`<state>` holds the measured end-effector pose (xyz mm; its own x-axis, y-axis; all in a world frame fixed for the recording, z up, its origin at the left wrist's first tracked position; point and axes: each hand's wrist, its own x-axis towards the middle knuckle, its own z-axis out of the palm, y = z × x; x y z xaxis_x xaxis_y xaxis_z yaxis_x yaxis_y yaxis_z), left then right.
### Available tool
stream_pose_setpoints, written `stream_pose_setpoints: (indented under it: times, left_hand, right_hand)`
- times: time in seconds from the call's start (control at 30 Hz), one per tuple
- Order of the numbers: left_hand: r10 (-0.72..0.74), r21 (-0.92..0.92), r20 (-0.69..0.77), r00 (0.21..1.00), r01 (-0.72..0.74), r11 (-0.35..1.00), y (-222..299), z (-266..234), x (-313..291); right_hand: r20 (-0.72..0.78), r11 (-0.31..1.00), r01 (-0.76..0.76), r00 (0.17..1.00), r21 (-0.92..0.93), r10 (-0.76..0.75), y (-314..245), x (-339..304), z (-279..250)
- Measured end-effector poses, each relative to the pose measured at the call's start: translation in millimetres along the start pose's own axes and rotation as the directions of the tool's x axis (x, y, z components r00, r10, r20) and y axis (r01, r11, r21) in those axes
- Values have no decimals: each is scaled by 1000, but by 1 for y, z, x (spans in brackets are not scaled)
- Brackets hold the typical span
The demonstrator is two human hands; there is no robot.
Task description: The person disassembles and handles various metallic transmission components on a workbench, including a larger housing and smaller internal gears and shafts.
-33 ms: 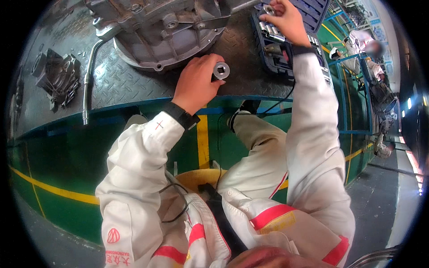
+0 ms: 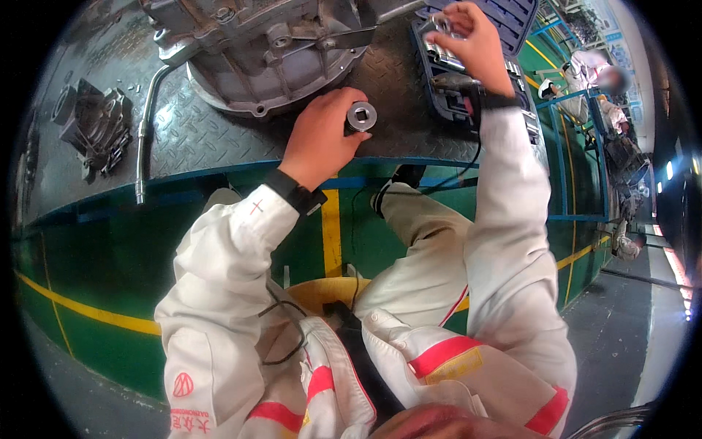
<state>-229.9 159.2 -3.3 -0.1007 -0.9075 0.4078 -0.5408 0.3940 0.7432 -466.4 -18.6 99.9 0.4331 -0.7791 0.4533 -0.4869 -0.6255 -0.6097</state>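
My left hand (image 2: 322, 139) rests on the chequer-plate bench top (image 2: 205, 139) and grips a short grey metal socket (image 2: 360, 115), its square hole facing up. My right hand (image 2: 472, 40) reaches into an open blue tool case (image 2: 515, 18) at the back right, fingers pinched on a shiny metal socket (image 2: 441, 28) among a row of others. A large grey cast housing (image 2: 270, 51) lies just behind my left hand.
A bent metal bar (image 2: 146, 124) and a dark cast part (image 2: 91, 124) lie on the bench at the left. A black cable (image 2: 468, 172) hangs over the bench edge. Blue railings (image 2: 567, 146) and another person (image 2: 592, 69) stand to the right. A yellow stool (image 2: 322, 293) is under me.
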Motion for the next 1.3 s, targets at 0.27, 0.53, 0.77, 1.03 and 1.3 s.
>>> stream_pose_setpoints:
  times: [0.27,0.53,0.77,1.03,1.3]
  left_hand:
    - [-2,-346,-95,995,-31,938,21,-32,-16]
    - [91,-286,-52,994,-102,953,22,-23,-14]
    - [82,-357,-33,996,-88,930,21,-20,-15]
    - [-142,-608,136,981,195,769,24,-22,-16]
    - [-275,-768,598,753,637,71,11,-28,-12]
  right_hand:
    - [114,977,3,993,213,-28,-102,-128,38]
    - [36,986,56,997,154,-63,-108,-138,48]
    - [29,990,86,996,111,-90,-102,-138,50]
    - [28,921,-107,994,375,104,-91,-138,52]
    - [479,160,-571,785,805,393,-62,-138,53]
